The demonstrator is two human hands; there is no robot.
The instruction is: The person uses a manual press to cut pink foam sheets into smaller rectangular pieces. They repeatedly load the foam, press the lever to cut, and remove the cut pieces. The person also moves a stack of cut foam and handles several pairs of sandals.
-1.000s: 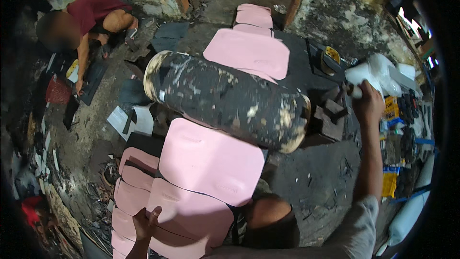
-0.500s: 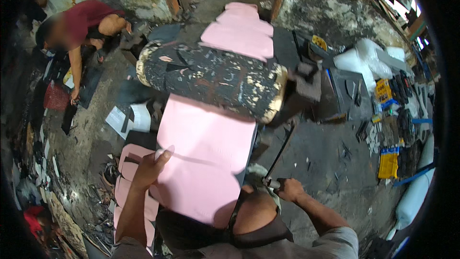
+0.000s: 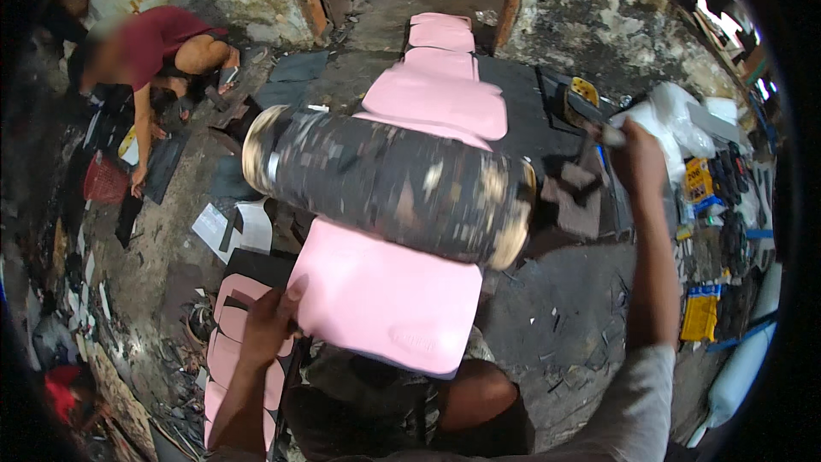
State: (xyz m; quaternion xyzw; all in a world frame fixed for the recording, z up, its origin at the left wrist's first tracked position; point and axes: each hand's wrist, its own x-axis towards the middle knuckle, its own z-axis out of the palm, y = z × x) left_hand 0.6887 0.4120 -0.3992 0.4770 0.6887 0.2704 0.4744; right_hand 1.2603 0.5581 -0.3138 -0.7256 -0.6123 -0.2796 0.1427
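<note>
My left hand (image 3: 272,322) pinches the near left corner of a pink sheet (image 3: 385,299), its thumb on top. The sheet's far edge runs under a thick black roller (image 3: 385,180), which is mottled with pale patches, light at both ends and blurred by motion. My right hand (image 3: 640,158) is raised to the right of the roller, closed around a crank handle (image 3: 609,135); the rest of the crank is hard to make out. Beyond the roller, several pink pieces (image 3: 436,98) lie overlapping in a row.
Pink pieces (image 3: 231,361) are stacked beside my left forearm. Far left, a crouching person (image 3: 158,47) reaches toward the floor near a red basket (image 3: 104,178). White sheets (image 3: 248,227) lie left of the roller. Yellow packets (image 3: 701,312) and plastic bags (image 3: 667,115) lie at right.
My right hand has swung up and away with the crank handle, and the roller has turned. The near pink sheet has come off the one under the roller; my left hand has shifted slightly nearer.
</note>
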